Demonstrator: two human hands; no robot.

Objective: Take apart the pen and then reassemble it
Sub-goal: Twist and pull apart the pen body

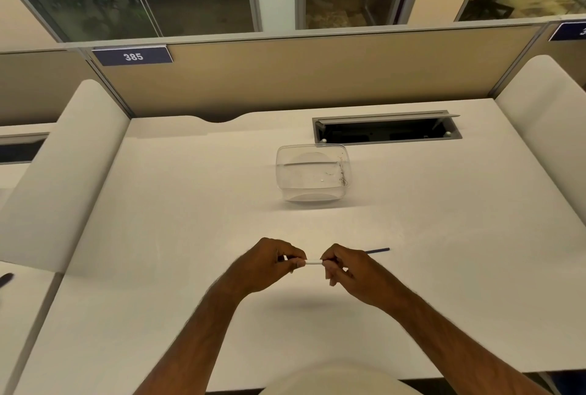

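A white pen barrel [314,262] is held level above the white desk [190,204], one end in each hand. My left hand [269,263] pinches its left end and my right hand [347,271] grips its right end, so only a short middle stretch of the barrel shows. A thin blue refill [379,250] lies on the desk just behind my right hand, partly hidden by it.
A clear plastic container [312,172] stands further back in the middle of the desk. Behind it is an open cable slot [385,128]. Padded dividers [63,166] flank both sides, and a beige partition closes the back.
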